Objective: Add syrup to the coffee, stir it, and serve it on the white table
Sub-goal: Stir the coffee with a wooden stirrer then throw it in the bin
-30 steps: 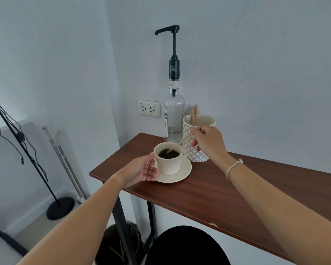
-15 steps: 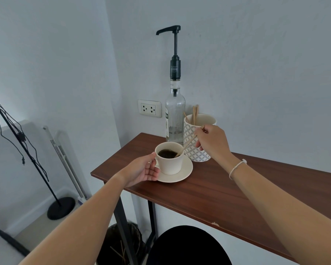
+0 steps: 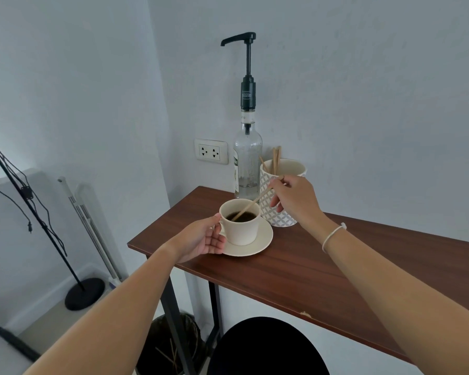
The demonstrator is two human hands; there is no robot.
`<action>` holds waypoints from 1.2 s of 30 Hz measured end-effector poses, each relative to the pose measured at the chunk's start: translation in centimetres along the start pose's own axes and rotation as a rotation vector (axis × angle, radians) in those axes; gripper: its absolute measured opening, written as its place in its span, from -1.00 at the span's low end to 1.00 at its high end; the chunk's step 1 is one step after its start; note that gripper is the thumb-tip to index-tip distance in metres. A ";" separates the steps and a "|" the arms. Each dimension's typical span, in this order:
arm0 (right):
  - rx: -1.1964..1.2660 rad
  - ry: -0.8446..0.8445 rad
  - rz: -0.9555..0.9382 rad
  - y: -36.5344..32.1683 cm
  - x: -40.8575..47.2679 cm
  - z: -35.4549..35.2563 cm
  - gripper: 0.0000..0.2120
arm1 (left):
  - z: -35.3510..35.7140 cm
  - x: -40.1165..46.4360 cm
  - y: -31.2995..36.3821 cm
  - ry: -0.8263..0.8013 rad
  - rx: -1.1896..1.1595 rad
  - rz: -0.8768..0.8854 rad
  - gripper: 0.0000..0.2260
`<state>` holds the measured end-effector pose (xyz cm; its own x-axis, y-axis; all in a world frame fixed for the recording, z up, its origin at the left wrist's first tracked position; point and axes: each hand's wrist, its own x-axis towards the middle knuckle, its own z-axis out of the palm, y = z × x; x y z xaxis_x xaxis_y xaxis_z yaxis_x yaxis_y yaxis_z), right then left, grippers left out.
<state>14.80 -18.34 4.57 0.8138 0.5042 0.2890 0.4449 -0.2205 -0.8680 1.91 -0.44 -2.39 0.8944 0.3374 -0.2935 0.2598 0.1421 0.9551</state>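
Cup [image 3: 240, 223] sits on its saucer [image 3: 260, 239] near the table's [image 3: 295, 269] left end; pump bottle [image 3: 247, 163] and stick holder [image 3: 282, 196] right behind it.

Dark wood table [image 3: 322, 272] on black legs runs along the far wall. Near its left end sits a cream saucer [image 3: 260, 243] carrying the coffee cup [image 3: 241, 228]. Just right of it stands a patterned stick holder [image 3: 279, 215], with a clear pump bottle [image 3: 247, 171] at the far edge, beside the holder.
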 end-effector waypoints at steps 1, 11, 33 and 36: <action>-0.007 0.001 -0.007 -0.1 0.0 0.2 -0.78 | 0.0 0.0 0.0 -0.001 0.001 -0.003 -0.65; -0.043 0.002 -0.029 -0.3 -0.1 0.3 -0.78 | 0.0 0.1 0.0 -0.006 0.008 -0.008 -0.66; 0.060 0.231 0.096 4.2 -8.8 -0.4 -0.80 | -0.3 0.0 0.1 -0.053 0.035 0.017 -0.63; 0.065 0.266 0.086 4.2 -9.8 -0.1 -0.81 | -0.4 0.1 0.1 -0.069 0.038 0.027 -0.62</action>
<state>8.75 -24.27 -1.84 0.9207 0.2473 0.3019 0.3524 -0.1944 -0.9154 1.91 -0.03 -2.34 0.9239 0.2759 -0.2652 0.2474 0.0979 0.9639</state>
